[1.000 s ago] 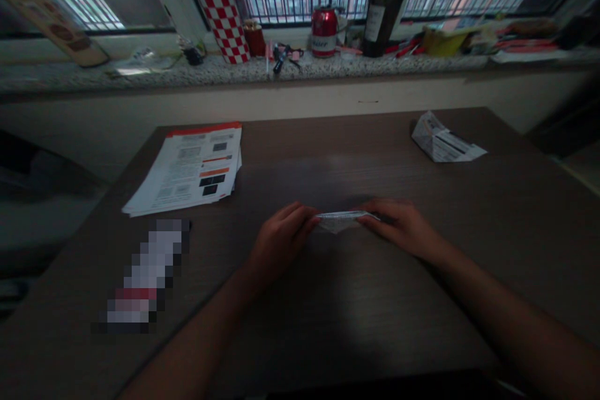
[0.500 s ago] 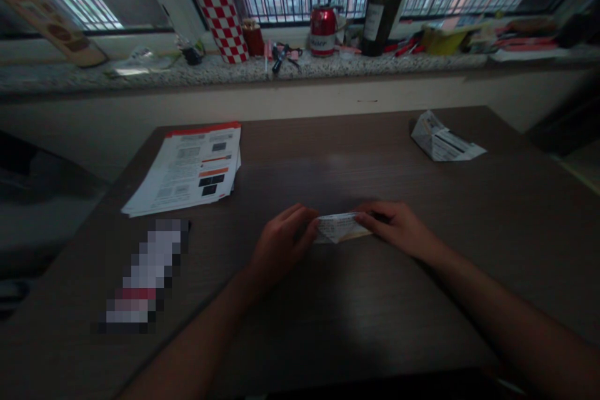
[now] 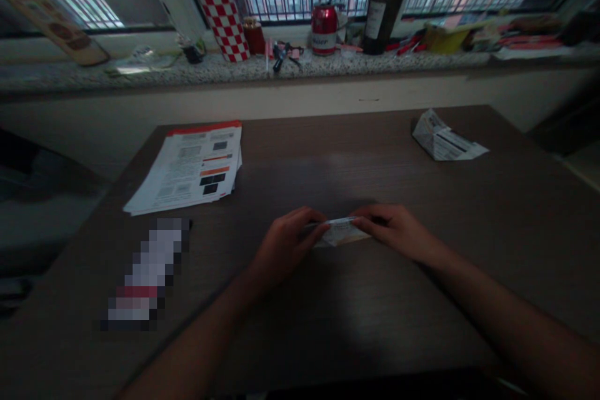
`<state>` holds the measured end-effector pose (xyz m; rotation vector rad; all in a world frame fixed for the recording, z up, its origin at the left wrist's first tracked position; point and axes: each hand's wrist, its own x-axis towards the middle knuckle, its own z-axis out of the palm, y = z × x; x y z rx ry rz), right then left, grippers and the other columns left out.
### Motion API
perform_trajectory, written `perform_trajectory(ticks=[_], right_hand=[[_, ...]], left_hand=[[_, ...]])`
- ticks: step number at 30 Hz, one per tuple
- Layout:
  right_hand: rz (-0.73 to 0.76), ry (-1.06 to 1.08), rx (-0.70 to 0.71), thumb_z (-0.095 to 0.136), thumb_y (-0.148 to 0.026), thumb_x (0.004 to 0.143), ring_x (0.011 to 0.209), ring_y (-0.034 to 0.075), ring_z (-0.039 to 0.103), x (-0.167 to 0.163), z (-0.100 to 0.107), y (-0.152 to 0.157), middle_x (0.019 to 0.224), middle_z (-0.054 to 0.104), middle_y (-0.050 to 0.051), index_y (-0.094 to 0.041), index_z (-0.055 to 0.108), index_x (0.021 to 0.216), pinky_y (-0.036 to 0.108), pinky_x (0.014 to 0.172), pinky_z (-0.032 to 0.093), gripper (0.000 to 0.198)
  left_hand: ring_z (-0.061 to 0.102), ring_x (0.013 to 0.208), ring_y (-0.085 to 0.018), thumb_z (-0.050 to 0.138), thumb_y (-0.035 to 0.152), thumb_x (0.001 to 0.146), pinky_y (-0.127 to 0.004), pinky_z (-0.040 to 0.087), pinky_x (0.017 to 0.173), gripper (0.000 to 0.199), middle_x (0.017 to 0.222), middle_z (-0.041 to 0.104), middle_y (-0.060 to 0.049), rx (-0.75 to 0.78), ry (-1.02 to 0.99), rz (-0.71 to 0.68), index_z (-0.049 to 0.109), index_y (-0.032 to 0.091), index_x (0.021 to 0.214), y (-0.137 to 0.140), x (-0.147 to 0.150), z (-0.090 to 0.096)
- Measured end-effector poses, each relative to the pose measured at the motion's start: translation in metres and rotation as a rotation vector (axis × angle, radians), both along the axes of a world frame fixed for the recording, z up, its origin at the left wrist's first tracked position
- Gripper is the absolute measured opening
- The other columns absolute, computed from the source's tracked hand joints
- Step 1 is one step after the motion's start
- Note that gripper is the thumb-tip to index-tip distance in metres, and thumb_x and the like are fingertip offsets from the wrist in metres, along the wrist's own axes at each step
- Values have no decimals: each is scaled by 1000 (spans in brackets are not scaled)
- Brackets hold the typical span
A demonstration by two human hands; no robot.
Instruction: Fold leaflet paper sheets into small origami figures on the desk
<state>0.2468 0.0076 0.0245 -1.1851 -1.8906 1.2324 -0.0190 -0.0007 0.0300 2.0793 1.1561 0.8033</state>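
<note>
A small folded piece of printed paper [image 3: 341, 231] is held low over the middle of the dark wooden table [image 3: 323, 169]. My left hand [image 3: 290, 237] pinches its left end between thumb and fingers. On the opposite end, my right hand [image 3: 391, 225] grips the upper right edge the same way. The paper shows small print and a slanted fold, with a brownish strip along its lower side. Fingertips cover both of its ends.
A stack of printed sheets [image 3: 192, 165] lies at the back left, with a pixelated phone-shaped object [image 3: 150, 269] before it. Another folded printed paper [image 3: 445, 139] stands at the back right. The granite windowsill [image 3: 210, 77] carries a red can [image 3: 324, 28], a checked bottle [image 3: 225, 25] and clutter.
My left hand has slid a little to the right along the paper, covering more of its left end. My right hand has barely moved.
</note>
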Motion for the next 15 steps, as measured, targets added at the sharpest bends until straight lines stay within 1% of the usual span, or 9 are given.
perform_trajectory(ticks=[3,6,9,11,13,15], right_hand=[[6,2,-23,66,-46,100,84,21,74,0,0,1,91,80,4,-22,81,99,30,74,57,29],[-9,-6,-14,65,-45,100,83,20,74,-1,0,0,90,80,3,-22,81,98,30,74,57,28],[-17,-7,15,64,-45,101,85,21,74,-2,1,-2,93,80,4,-22,81,99,31,75,57,28],[-18,-1,33,64,-46,101,89,22,74,-3,2,-3,97,81,4,-23,81,103,32,78,57,28],[-11,-1,31,66,-47,100,93,22,75,-5,1,-5,102,81,4,-24,81,107,33,82,58,28],[-2,-10,16,68,-47,99,94,23,75,-8,1,-7,102,81,4,-25,81,107,33,83,58,27]], left_hand=[[70,83,-16,67,25,101,-26,52,79,8,94,76,-1,-23,-12,-2,71,19,98,-1,0,3],[70,84,-16,67,24,101,-26,52,78,7,94,76,-1,-33,-13,0,72,19,98,-1,1,3],[70,84,-16,67,22,100,-26,52,78,6,94,75,-1,-31,-18,2,71,19,98,-1,1,1],[69,84,-16,67,22,100,-26,51,79,5,94,75,-1,-30,-24,-6,71,19,98,-1,1,0],[69,84,-16,67,22,100,-26,51,79,5,94,74,-1,-28,-26,-18,71,19,98,-1,1,-2],[69,84,-16,68,23,101,-25,50,78,6,93,74,-1,-29,-29,-34,70,19,97,-2,2,-3]])
